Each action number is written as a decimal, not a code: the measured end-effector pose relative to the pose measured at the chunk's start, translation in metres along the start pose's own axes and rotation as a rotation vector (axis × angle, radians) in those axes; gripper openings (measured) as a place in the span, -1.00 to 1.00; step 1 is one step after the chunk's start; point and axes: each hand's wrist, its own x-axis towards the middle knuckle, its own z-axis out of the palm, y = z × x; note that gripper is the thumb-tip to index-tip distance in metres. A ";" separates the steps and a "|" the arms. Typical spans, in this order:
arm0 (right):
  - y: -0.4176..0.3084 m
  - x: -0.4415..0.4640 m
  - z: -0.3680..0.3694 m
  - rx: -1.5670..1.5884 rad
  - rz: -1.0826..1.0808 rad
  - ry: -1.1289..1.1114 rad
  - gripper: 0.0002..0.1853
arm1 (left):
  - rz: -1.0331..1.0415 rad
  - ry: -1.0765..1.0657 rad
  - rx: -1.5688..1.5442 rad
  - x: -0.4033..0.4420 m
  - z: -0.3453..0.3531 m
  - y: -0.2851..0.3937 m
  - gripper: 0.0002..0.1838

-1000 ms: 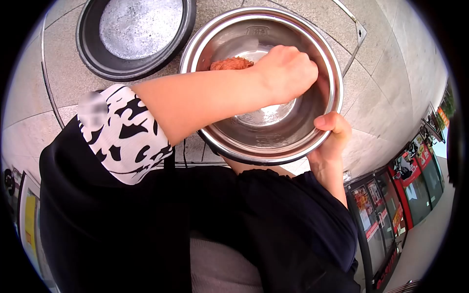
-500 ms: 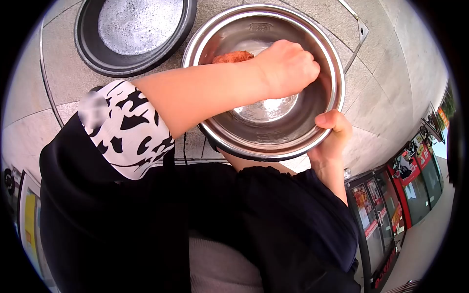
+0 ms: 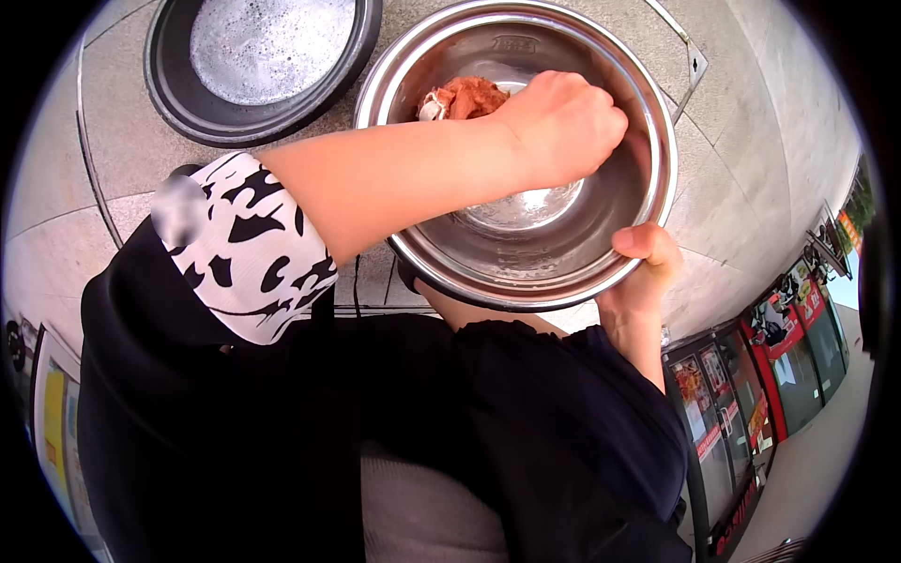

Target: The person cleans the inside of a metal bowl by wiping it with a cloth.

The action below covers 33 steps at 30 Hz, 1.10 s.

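Paving (image 3: 751, 178), steel bowl (image 3: 526, 258) beneath curled left hand (image 3: 568, 131), grip hidden, right hand (image 3: 648, 267) pinching bowl's rim (image 3: 666, 150)

The round stainless-steel bowl (image 3: 511, 258) is silvery grey, with white glints on its base; the crumpled, rough-textured lump (image 3: 476, 97) in it is reddish orange with a white patch; the round, deep basin (image 3: 253, 122) is dark grey, and the foamy liquid (image 3: 272, 47) in it whitish, speckled grey; the turned-back fabric cuff (image 3: 246, 225) is white with irregular black blotches; the loose garment (image 3: 235, 422) is black; the ribbed cloth (image 3: 427, 511) is grey with fine lines; the stone paving (image 3: 751, 188) is pale beige-grey with darker joints.
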 end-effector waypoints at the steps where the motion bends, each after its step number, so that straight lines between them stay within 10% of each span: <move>1: -0.001 0.002 0.001 -0.002 0.023 -0.011 -0.15 | 0.089 0.002 -0.012 -0.005 -0.003 0.009 -0.90; 5: -0.003 0.001 0.004 -0.002 0.075 -0.022 -0.14 | 0.314 -0.112 -0.010 -0.015 -0.004 0.009 -0.91; 9: -0.005 -0.004 -0.001 -0.069 0.091 0.006 -0.12 | -0.128 0.036 0.000 0.009 -0.004 -0.005 -0.85; 15: 0.004 0.002 -0.002 0.066 0.009 -0.041 -0.36 | 0.393 -0.091 0.010 -0.015 -0.010 0.013 -0.93; 19: -0.001 -0.006 -0.003 -0.031 0.046 0.009 -0.11 | -0.110 -0.122 0.082 0.013 -0.010 -0.005 -0.90; 23: -0.002 -0.004 0.006 -0.034 -0.024 -0.046 -0.08 | 0.197 -0.133 -0.033 -0.009 -0.013 0.027 -0.91; 26: 0.005 -0.001 -0.006 0.152 -0.073 -0.100 -0.47 | 0.025 -0.129 -0.011 -0.007 -0.006 0.013 -0.91; 29: 0.007 -0.001 -0.017 -0.063 0.061 0.063 -0.02 | -0.119 -0.156 0.004 0.002 -0.005 0.004 -0.91; 31: 0.022 0.006 -0.039 0.131 0.061 -0.022 -0.50 | -0.072 -0.190 -0.024 -0.001 -0.010 0.017 -0.91; 33: 0.013 0.003 -0.018 0.058 0.019 -0.039 -0.27 | 0.070 -0.205 -0.055 -0.014 -0.005 0.027 -0.90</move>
